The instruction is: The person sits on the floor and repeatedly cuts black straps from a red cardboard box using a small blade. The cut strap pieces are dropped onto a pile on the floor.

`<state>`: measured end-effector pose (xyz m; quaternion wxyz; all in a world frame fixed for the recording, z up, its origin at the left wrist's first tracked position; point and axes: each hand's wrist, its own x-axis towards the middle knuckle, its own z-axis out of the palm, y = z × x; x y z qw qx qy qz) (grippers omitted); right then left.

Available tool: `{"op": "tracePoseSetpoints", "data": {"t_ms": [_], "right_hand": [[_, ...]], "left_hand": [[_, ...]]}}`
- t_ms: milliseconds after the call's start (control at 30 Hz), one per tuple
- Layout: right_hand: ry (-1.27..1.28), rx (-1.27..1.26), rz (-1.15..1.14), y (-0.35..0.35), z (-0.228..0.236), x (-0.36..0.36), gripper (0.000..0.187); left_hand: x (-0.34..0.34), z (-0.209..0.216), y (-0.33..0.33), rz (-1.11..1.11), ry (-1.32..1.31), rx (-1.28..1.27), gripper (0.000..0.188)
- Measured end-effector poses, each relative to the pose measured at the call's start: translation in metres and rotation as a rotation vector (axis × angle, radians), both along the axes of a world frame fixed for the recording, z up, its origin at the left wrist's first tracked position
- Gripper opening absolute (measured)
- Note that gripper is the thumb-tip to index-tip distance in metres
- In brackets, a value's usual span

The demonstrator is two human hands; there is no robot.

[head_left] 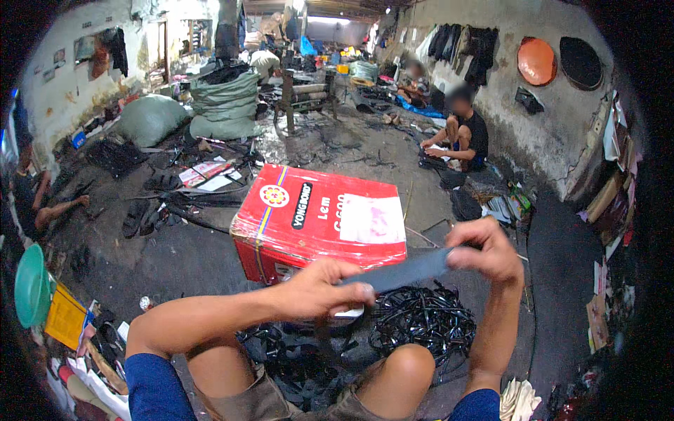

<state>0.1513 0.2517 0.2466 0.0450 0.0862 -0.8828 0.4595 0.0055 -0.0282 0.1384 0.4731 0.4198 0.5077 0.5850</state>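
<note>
A flat, dark grey-blue strip (406,272), rubber-like in look, is stretched between my two hands in front of a red box. My left hand (319,289) pinches its near left end between thumb and fingers. At the other end, my right hand (486,251) grips the strip, held a little higher. From my left hand a dark length hangs down, blurred. Under the strip lies a tangled heap of thin, shiny black strips (425,319), with more black pieces (281,351) between my legs. The red cardboard box (309,210) stands just beyond my hands, a pale patch on its top.
A green basin (31,286) and a yellow crate (67,316) stand at the left. Stuffed sacks (223,105) sit farther back. One person (467,137) squats at the right by the wall; another person's limbs (60,207) show at the left edge. Dark scraps litter the floor.
</note>
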Motion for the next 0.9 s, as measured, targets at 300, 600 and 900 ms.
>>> {"op": "tracePoseSetpoints", "data": {"t_ms": [300,600,900], "right_hand": [[-0.186,-0.017,-0.198,0.062,-0.035,-0.049,0.016],[0.022,0.330,-0.306,0.012,-0.105,-0.132,0.027],[0.276,0.552,-0.504,-0.007,-0.113,-0.120,0.035]], "left_hand": [[-0.142,0.025,-0.091,0.556,0.479,-0.184,0.021],[-0.160,0.002,-0.013,1.028,1.498,-0.084,0.040],[-0.099,-0.052,0.124,0.607,0.827,0.176,0.027]]}}
